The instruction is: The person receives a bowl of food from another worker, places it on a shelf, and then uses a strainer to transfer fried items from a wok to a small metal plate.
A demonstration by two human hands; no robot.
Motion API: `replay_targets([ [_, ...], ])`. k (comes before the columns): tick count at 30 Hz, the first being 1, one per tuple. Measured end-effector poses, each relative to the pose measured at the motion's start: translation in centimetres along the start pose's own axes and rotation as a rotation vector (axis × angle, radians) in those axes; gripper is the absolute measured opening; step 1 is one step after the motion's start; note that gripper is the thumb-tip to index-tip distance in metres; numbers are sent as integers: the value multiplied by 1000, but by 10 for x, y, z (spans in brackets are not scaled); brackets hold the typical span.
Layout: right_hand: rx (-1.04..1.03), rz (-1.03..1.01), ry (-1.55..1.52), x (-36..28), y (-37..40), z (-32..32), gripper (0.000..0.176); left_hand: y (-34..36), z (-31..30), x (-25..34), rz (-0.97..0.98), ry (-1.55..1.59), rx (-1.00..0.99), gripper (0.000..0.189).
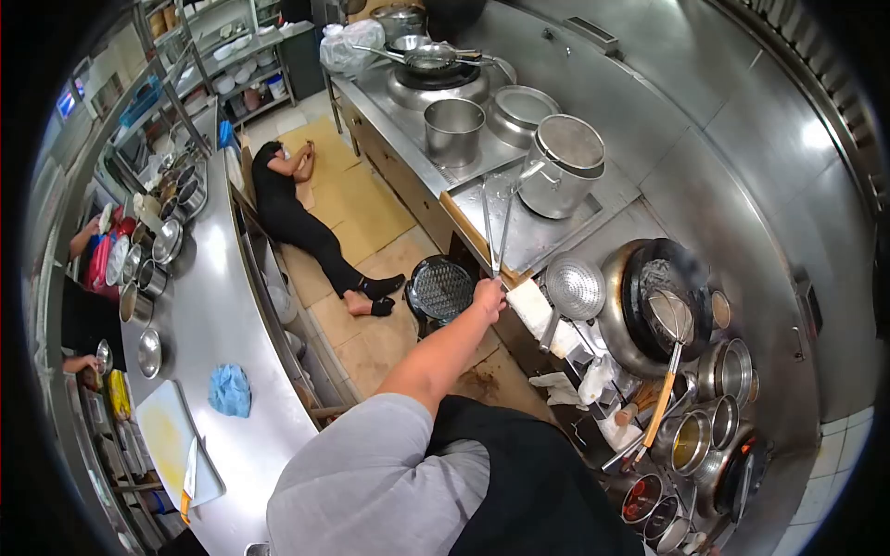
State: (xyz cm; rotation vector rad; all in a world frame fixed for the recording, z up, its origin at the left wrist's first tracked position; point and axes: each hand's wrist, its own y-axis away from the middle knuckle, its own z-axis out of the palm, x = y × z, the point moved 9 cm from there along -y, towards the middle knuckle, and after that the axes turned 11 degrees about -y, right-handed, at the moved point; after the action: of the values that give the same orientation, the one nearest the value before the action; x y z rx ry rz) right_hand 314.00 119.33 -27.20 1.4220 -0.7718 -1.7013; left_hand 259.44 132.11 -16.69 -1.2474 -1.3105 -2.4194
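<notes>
Our left hand (487,296) is clenched round the hinge end of the long tongs (496,222); the right hand is out of view. The tongs reach out over the counter (542,236), arms spread, tips near the big lidded pot (561,167), perhaps touching it; the view is too small to tell. We judge them light, stiff, springy and slick steel. Grip is best low on the arms, near the hinge.

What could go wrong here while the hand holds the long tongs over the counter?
1. The left hand holds the tongs far out, tips close to the lidded pot; they could knock it.
2. A person lies on the floor nearby; stepping back might mean tripping over them.
3. The wok beside the arm may be hot.
</notes>
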Motion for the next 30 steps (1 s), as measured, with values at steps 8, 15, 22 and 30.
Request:
replay_targets([
  [8, 73, 57, -90, -2, 42, 32, 60, -65, 18, 20, -96, -27, -120, 14],
  [15, 135, 114, -173, 4, 49, 33, 64, -59, -35, 47, 193, -6, 229, 12],
  [22, 145, 206, -198, -1, 24, 33, 68, -48, -50, 21, 68, 71, 67, 20],
  [30, 84, 354, -229, -34, -59, 42, 74, 17, -129, -56, 61, -355, 32, 11],
])
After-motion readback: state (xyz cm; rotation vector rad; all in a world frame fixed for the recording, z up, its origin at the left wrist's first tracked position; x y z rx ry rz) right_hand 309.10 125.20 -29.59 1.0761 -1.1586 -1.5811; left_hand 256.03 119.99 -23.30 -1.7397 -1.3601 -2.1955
